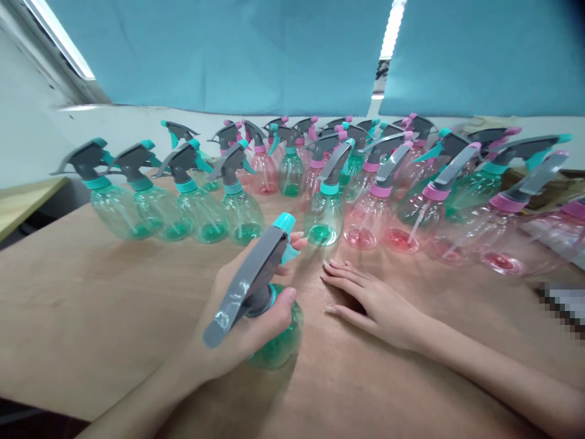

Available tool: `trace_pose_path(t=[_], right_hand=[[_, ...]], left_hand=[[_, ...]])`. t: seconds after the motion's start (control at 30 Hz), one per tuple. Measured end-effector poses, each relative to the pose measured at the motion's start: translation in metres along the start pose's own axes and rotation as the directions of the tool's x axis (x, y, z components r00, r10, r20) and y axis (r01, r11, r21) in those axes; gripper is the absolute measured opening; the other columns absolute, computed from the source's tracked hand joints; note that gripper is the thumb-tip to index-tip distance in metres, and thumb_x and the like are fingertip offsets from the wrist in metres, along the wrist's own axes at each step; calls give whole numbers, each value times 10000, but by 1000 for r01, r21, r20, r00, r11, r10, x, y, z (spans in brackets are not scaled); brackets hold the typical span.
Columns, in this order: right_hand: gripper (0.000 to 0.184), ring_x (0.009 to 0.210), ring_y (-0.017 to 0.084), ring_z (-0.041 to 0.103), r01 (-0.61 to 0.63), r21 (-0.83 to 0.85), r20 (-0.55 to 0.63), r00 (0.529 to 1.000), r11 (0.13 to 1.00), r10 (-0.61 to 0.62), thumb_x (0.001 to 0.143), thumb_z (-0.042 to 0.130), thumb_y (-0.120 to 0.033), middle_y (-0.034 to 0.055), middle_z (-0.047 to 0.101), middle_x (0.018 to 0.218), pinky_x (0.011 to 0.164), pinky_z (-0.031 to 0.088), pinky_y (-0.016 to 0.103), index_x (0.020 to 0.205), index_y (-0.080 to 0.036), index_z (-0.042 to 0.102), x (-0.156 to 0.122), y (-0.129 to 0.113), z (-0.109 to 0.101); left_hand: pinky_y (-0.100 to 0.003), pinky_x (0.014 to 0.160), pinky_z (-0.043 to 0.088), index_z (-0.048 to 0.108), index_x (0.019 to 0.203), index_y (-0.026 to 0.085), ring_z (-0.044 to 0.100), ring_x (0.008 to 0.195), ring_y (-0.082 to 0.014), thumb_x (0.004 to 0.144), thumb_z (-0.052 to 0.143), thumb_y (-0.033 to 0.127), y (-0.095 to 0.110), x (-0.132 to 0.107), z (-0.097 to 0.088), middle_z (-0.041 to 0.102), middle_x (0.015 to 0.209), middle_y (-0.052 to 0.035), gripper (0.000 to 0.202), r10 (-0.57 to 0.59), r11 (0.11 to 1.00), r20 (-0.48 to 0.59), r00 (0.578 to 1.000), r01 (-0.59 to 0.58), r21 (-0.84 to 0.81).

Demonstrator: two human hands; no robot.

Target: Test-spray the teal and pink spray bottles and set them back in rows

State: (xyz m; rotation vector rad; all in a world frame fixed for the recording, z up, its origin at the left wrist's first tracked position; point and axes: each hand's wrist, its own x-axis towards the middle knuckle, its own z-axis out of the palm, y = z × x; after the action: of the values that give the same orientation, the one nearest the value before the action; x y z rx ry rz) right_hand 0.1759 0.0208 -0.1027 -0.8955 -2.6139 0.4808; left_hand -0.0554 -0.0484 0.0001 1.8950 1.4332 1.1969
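My left hand (pixel 233 323) is wrapped round a green-tinted clear spray bottle (pixel 278 341) with a grey trigger head and teal nozzle, standing on the brown table (pixel 91 305) near the front. My thumb lies over the bottle's neck. My right hand (pixel 370 299) rests flat on the table just right of the bottle, fingers stretched out and together, holding nothing. It does not touch the bottle.
Several finished spray bottles stand in rows across the back of the table: green ones (pixel 201 207) at left and centre, pink ones (pixel 379 219) at centre and right. A white wall ledge and blue curtain lie behind. A lower wooden surface (pixel 22 204) sits at far left.
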Motion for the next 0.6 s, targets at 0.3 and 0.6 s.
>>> trace_pose_path(t=[0.3, 0.6], right_hand=[[567, 1410, 267, 395, 10, -48, -1, 1000, 999, -10, 975, 478, -514, 116, 451, 1511, 1160, 344, 496, 1401, -142, 518, -1, -1, 0], [546, 1400, 278, 410, 10, -38, -15, 1000, 999, -10, 975, 484, -498, 131, 466, 1498, 1143, 367, 514, 1390, -145, 528, -1, 1, 1]], left_hand=[[-328, 829, 573, 605, 1244, 233, 681, 880, -180, 762, 543, 132, 2, -1, -5, 701, 1204, -37, 497, 37, 999, 27, 999, -38, 40], [-261, 669, 579, 629, 1094, 238, 675, 875, -170, 736, 527, 61, 0, -2, -2, 676, 1097, -36, 412, 86, 990, 7, 996, -85, -112]])
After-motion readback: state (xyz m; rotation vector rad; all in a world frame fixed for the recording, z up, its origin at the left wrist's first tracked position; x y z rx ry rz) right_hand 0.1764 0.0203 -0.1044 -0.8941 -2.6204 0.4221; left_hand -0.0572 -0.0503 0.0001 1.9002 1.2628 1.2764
